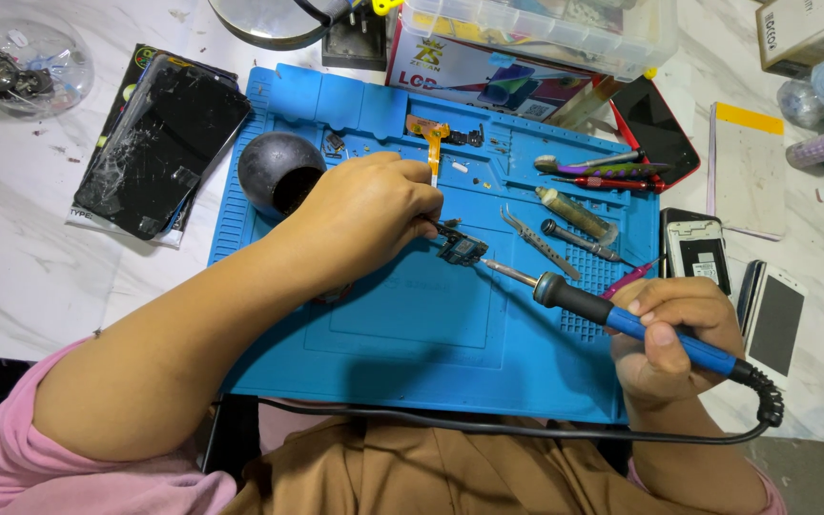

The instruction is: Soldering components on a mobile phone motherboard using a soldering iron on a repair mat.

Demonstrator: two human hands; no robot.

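We see a small circuit board (462,250) lying near the middle of the blue repair mat (412,334), pinned at its left end by something thin that the left hand (369,215) pinches between closed fingers; whether that is tweezers or a probe, we cannot tell. The right hand (668,336) is wrapped tight around the blue grip of a soldering iron (622,319). The iron's long axis runs from that hand up and left, and its tip (490,264) sits just beside the board's right edge, so the board lies between the two hands, with the left one nearer. Farther out on the mat we find steel tweezers (536,240), screwdrivers (603,174), an orange flex cable (431,133) and a dark round ball (278,172). On the white desk (21,267) rest a cracked phone screen (164,143) at left and several phones (703,253) at right.
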